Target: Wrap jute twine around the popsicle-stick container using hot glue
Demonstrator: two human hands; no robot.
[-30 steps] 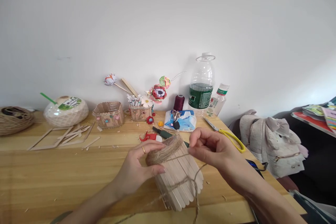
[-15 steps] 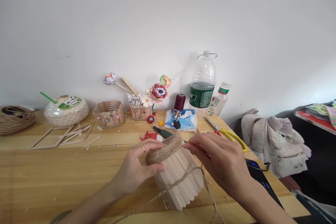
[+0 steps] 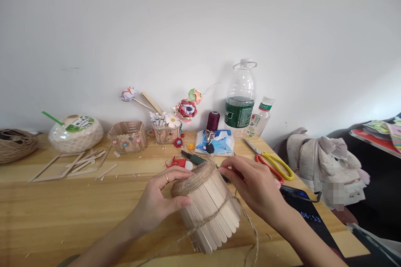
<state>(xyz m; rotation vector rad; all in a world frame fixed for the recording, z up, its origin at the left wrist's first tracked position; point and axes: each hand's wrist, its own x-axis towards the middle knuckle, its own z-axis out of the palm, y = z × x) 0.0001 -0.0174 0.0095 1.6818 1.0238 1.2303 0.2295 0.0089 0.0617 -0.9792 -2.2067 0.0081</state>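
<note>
A round holder of wooden craft sticks (image 3: 210, 212) lies tilted on the wooden table (image 3: 62, 204), its far rim wound with jute twine (image 3: 194, 178). My left hand (image 3: 159, 202) grips the holder at that wound rim, thumb across the sticks, a ring on one finger. My right hand (image 3: 250, 187) is closed in a pinch on the twine strand at the holder's right side. A loose strand (image 3: 250, 233) crosses the sticks and loops down toward the table's front edge.
Yellow and red scissors (image 3: 272, 163), a phone (image 3: 308, 217), a tissue pack (image 3: 216, 142), a large water bottle (image 3: 240, 100), a small bottle (image 3: 261, 117) and a dark thread spool (image 3: 213, 121) lie at right. Stick baskets (image 3: 128, 136), loose sticks (image 3: 78, 162), twine rolls (image 3: 75, 132) at left.
My right hand has come down from above the holder to its right side, drawing the twine closer against the sticks. The left hand has kept its grip. The view has shifted slightly.
</note>
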